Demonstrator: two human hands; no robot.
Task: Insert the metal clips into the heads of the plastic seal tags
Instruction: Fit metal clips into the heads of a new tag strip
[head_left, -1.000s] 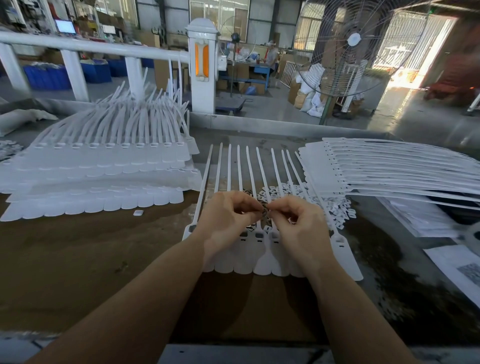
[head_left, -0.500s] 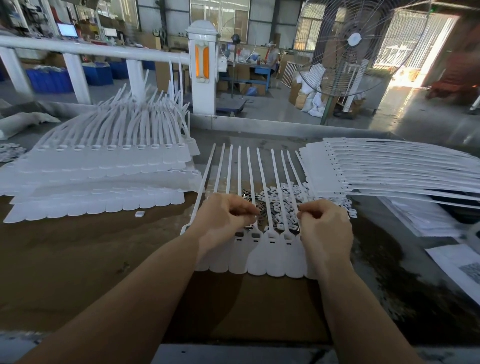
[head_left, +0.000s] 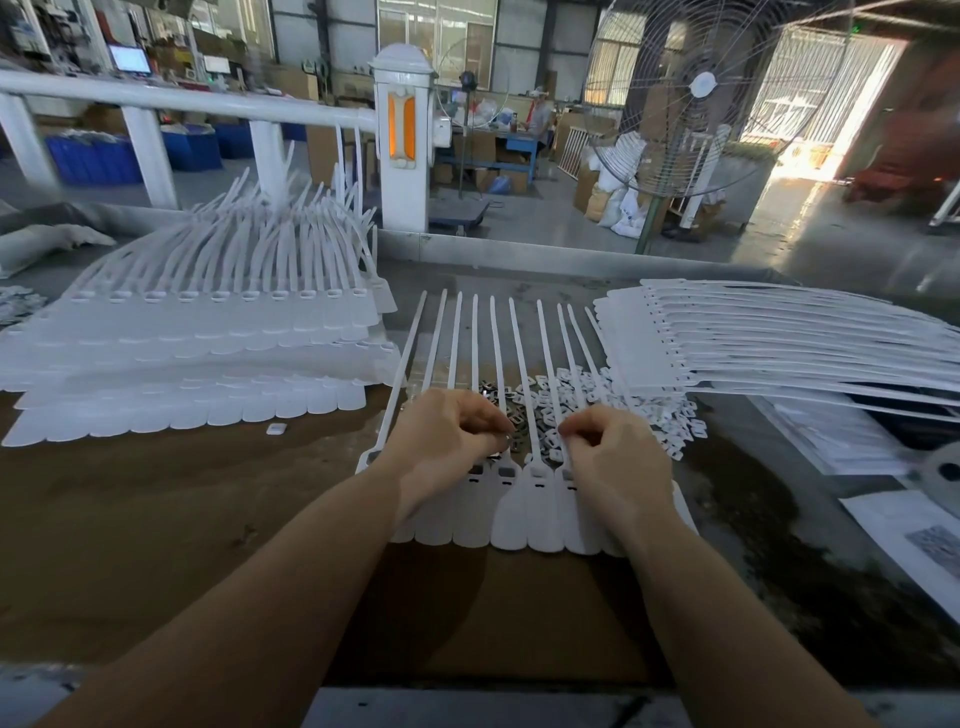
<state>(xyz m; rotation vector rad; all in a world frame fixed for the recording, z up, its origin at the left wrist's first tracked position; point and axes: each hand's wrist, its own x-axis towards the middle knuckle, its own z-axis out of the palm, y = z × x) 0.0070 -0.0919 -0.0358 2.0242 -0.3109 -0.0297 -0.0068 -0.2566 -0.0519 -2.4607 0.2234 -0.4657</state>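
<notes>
A row of white plastic seal tags (head_left: 537, 512) lies flat in front of me, straps fanning away. Loose metal clips (head_left: 519, 402) and white caps (head_left: 644, 410) are heaped under the straps just beyond the heads. My left hand (head_left: 447, 441) hovers over the left heads, fingers curled, pinching a small metal clip at its fingertips. My right hand (head_left: 610, 457) sits over the right heads with fingers curled and thumb against forefinger; what it pinches is hidden. Some heads between the hands show dark slots.
A tall stack of seal tags (head_left: 197, 353) fills the left of the brown table (head_left: 156, 545). Another stack (head_left: 769, 353) lies at the right, with papers (head_left: 904, 535) beside it. A single white cap (head_left: 274, 428) lies loose. A white railing and a standing fan are behind.
My hands were together over the middle heads, then the right hand moved right to the clip heap and came back toward the heads. The left hand stayed over the left heads.
</notes>
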